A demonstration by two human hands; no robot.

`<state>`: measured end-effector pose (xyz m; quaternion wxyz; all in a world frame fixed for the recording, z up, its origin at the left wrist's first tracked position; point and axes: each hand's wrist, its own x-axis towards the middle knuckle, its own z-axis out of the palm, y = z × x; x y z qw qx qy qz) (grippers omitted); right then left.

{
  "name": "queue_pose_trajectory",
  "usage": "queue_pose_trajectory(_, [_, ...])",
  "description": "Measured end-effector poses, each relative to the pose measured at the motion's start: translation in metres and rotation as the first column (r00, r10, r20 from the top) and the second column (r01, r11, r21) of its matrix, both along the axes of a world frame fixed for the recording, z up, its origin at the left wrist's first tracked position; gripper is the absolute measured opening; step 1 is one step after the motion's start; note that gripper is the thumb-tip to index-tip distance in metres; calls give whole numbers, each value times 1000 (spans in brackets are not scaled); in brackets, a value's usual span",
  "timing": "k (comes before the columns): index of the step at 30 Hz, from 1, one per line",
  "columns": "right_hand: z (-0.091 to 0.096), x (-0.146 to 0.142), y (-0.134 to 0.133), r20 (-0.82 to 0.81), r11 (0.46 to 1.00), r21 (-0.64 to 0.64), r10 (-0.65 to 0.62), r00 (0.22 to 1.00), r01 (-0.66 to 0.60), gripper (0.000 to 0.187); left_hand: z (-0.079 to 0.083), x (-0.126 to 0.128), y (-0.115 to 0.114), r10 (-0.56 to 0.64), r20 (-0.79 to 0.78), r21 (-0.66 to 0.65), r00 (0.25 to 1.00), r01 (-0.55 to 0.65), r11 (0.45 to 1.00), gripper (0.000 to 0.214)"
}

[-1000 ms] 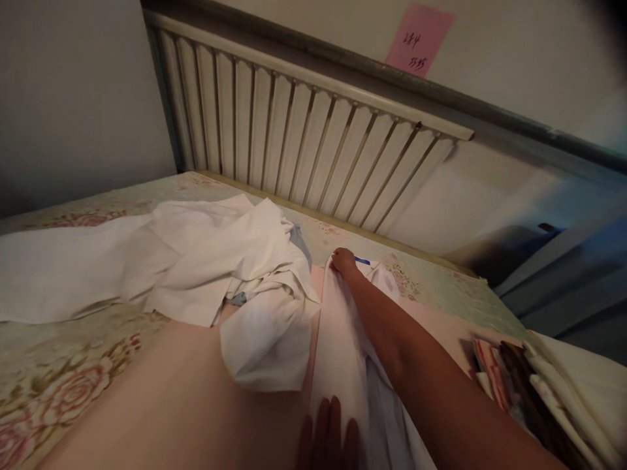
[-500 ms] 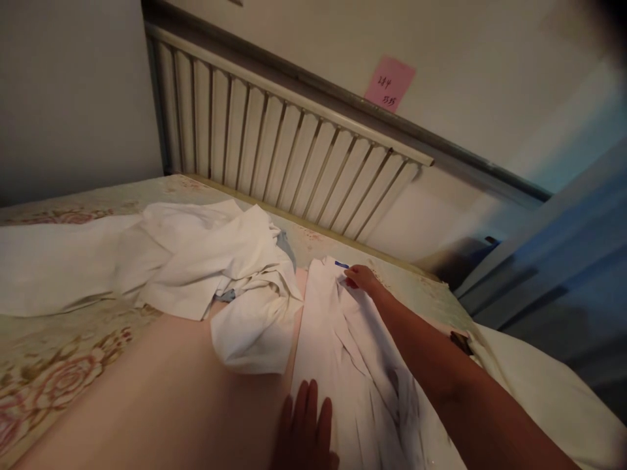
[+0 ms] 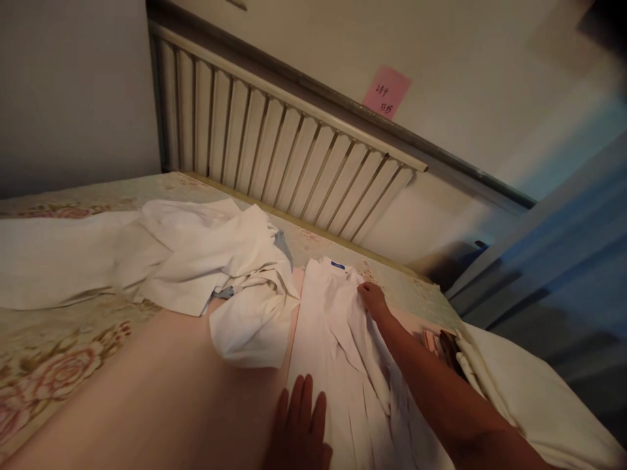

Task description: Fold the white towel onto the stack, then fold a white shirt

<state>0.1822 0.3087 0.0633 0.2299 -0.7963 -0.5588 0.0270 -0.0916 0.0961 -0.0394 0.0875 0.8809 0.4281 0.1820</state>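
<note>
A white long-sleeved garment [image 3: 337,339] with a blue label [image 3: 337,265] at its neck lies spread lengthwise on a pink surface. My right hand [image 3: 372,300] is closed on the garment's right shoulder edge, pinching the cloth. A sleeve lies folded down along its right side. Near the bottom of the view, my left hand [image 3: 301,424] rests flat over the garment's left edge, its fingers stretched out. To the left, a second white garment [image 3: 196,254] lies crumpled, with bits of grey-blue cloth showing from it.
A flowered bed cover [image 3: 63,365] shows at the left. Behind the bed stand a radiator [image 3: 284,150] and a wall with a pink note [image 3: 386,91]. To the right are a white pillow-like bundle [image 3: 533,378], small folded items [image 3: 448,349] and a blue curtain [image 3: 548,241].
My right hand has moved from beside the neck label outward to the shoulder edge. The cloth there lies flatter and the label shows fully. My left hand stays nearly in place.
</note>
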Motion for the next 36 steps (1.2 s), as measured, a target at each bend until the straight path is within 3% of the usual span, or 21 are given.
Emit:
queue_pose_trajectory(4, [-13,8,-4,106,997,-36,-61,992,66,22,3,1,-1,31,-3,-22,1000,-31,999,58])
queue_pose_trajectory(10, [-23,2,-8,222,995,-84,-37,974,57,23,5,2,-2,36,10,2,999,-36,999,58])
queue_pose_trajectory(13, [-17,-7,-14,287,999,-53,28,958,-13,24,6,2,-3,47,15,22,999,-47,999,57])
queue_pose_trajectory(18, [-10,-38,-26,344,971,0,224,912,-238,34,8,2,-6,75,43,67,996,-78,995,54])
queue_pose_trajectory(21, [-18,-63,-28,345,932,2,339,875,-362,37,8,2,-7,80,53,97,995,-85,992,54])
queue_pose_trajectory(26, [-48,-97,-25,344,851,-26,500,795,-524,43,8,1,-8,82,50,124,995,-88,988,58])
queue_pose_trajectory(31, [-69,-105,-22,340,855,-48,501,796,-517,50,14,0,-10,78,46,100,996,-83,992,59])
queue_pose_trajectory(36, [-55,-107,-18,285,866,-140,499,818,-480,49,26,0,-12,79,59,22,995,-80,997,55])
